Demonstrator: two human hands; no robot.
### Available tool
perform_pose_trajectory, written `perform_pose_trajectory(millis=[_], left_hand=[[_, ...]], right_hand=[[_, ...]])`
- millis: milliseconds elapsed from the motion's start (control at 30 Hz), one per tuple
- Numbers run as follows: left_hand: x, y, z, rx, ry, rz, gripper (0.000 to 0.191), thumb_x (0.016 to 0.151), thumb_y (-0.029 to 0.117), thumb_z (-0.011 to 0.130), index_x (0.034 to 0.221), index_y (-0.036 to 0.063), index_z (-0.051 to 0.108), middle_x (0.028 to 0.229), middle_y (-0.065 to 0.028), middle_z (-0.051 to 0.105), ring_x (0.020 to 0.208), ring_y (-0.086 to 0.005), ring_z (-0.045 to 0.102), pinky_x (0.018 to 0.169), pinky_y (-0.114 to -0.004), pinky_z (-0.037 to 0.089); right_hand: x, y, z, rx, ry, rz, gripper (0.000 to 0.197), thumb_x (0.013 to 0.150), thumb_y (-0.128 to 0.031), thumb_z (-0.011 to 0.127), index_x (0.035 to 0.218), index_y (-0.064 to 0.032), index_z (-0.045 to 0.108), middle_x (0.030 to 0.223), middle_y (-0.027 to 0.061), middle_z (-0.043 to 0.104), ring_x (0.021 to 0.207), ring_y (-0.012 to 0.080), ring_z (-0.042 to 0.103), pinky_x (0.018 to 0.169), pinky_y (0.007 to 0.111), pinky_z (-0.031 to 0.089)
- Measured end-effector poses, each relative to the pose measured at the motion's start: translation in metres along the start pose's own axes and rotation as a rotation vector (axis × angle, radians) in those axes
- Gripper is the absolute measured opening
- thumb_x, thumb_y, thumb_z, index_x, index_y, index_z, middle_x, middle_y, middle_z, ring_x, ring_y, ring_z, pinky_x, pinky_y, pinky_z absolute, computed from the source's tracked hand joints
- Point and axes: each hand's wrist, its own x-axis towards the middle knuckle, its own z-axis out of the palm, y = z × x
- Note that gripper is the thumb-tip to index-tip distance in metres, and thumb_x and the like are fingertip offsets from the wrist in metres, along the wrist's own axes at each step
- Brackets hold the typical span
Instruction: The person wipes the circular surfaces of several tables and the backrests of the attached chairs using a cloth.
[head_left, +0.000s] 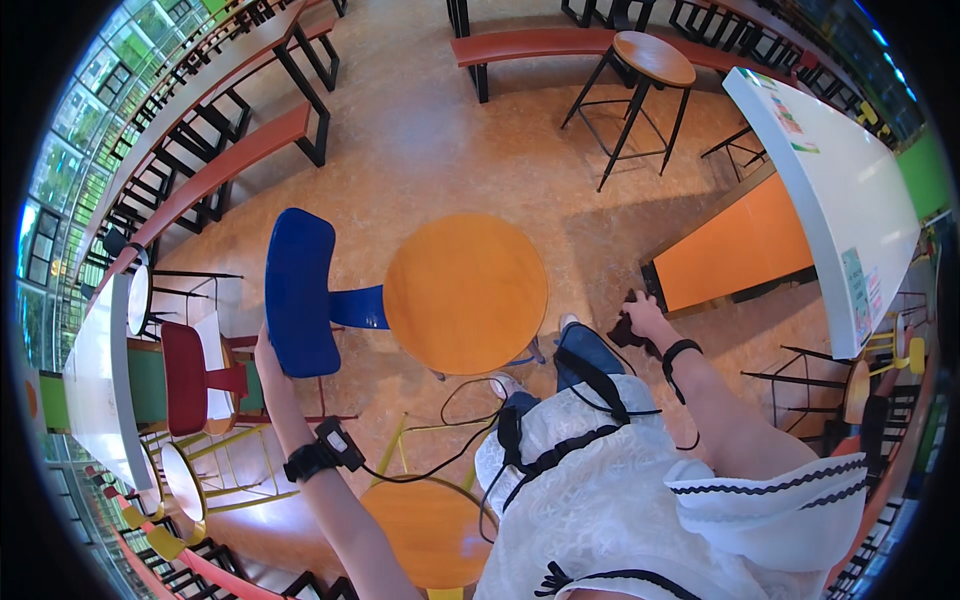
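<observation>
A high chair stands before me, with a round wooden seat (466, 292) and a curved blue backrest (301, 292) on its left side. My left hand (271, 352) is at the lower outer edge of that backrest and grips it; the fingers are partly hidden. Off to the right of the seat, my right hand (643, 313) holds a dark, crumpled cloth (624, 330) down low, near the orange base of a counter. Black bands with a cable are on both wrists.
A white-topped counter with an orange base (735, 247) stands at right. A round stool (652, 60) is ahead, near red benches (532, 46). Close behind the blue chair is a yellow-framed stool (427, 532). A red-backed chair (184, 379) is at left. A loose cable (442, 469) hangs before me.
</observation>
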Motion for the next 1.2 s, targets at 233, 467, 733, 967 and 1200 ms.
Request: perform_pose_trajectory(millis=[233, 467, 733, 967, 1200], left_hand=[[-0.143, -0.112, 0.027, 0.182, 0.330, 0.150, 0.017, 0.084, 0.013, 0.046, 0.097, 0.0050, 0.054, 0.082, -0.0039, 0.058, 0.071, -0.0105, 0.055, 0.061, -0.022, 0.044], [-0.237, -0.119, 0.145, 0.393, -0.223, -0.141, 0.024, 0.090, 0.019, 0.043, 0.106, 0.0042, 0.052, 0.095, -0.0081, 0.060, 0.084, -0.0153, 0.059, 0.068, -0.024, 0.045], [-0.319, -0.050, 0.299, 0.347, -0.414, 0.194, 0.022, 0.091, 0.013, 0.039, 0.104, 0.0003, 0.053, 0.092, -0.0075, 0.059, 0.086, -0.0144, 0.057, 0.076, -0.026, 0.044], [-0.317, -0.034, 0.409, 0.631, -0.465, 0.704, 0.016, 0.082, 0.001, 0.047, 0.096, -0.0009, 0.056, 0.087, -0.0105, 0.061, 0.080, -0.0175, 0.059, 0.074, -0.027, 0.044], [-0.249, -0.032, 0.463, 0.705, -0.504, 0.654, 0.013, 0.082, -0.001, 0.046, 0.090, -0.0033, 0.057, 0.080, -0.0087, 0.061, 0.078, -0.0154, 0.058, 0.072, -0.025, 0.043]], right_hand=[[0.023, 0.063, 0.014, 0.168, -0.102, 0.086, 0.036, 0.072, -0.013, 0.057, 0.108, -0.0194, 0.058, 0.116, 0.0227, 0.045, 0.106, 0.0383, 0.049, 0.089, 0.042, 0.042], [0.050, 0.033, -0.039, 0.176, -0.130, -0.342, 0.038, 0.070, -0.010, 0.056, 0.107, -0.0190, 0.057, 0.115, 0.0218, 0.048, 0.103, 0.0368, 0.050, 0.086, 0.042, 0.043], [0.062, 0.052, -0.059, 0.113, -0.115, -0.383, 0.029, 0.071, -0.012, 0.056, 0.100, -0.0139, 0.060, 0.107, 0.0198, 0.051, 0.098, 0.0361, 0.053, 0.081, 0.041, 0.045], [0.103, 0.098, -0.069, 0.152, -0.171, -0.307, 0.030, 0.074, -0.016, 0.054, 0.103, -0.0162, 0.059, 0.110, 0.0210, 0.050, 0.102, 0.0372, 0.051, 0.083, 0.041, 0.045], [0.153, 0.130, -0.104, 0.128, -0.206, -0.191, 0.034, 0.071, -0.009, 0.054, 0.104, -0.0145, 0.059, 0.112, 0.0217, 0.050, 0.101, 0.0386, 0.052, 0.085, 0.041, 0.044]])
